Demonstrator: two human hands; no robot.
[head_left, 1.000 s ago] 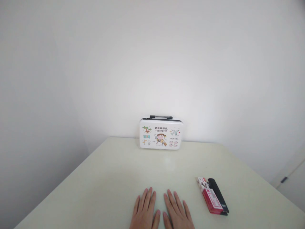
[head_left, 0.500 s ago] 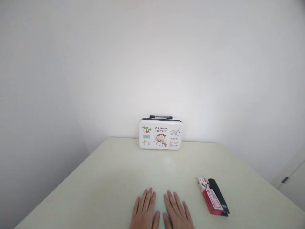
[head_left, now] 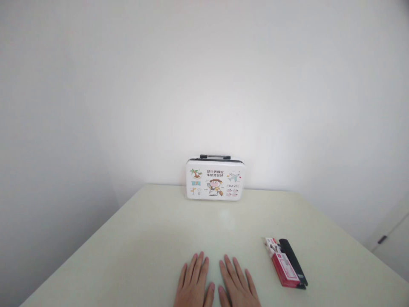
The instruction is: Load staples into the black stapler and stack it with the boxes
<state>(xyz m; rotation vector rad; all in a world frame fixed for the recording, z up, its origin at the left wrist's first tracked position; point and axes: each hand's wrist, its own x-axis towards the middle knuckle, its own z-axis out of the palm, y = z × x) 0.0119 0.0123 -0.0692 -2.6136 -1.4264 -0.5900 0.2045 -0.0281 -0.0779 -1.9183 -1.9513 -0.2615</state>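
Cartoon-printed white case (head_left: 215,179), red-white box (head_left: 283,267)

— What carries everything here?
— A pale table (head_left: 143,238). The left hand (head_left: 193,285) and right hand (head_left: 238,285) lie flat on its near edge, side by side.
— And beyond them?
— A red-and-white box (head_left: 283,266) with a black case (head_left: 295,262) touching it, just right of the right hand. A small white suitcase (head_left: 215,179) stands upright, far ahead of the hands.

Only the person's two bare hands show at the near edge: the left hand (head_left: 193,283) and the right hand (head_left: 238,285). No sleeve, glove, ring or watch is visible on them. The fingers are slender, with short, plain nails; the wrists are cut off by the frame.
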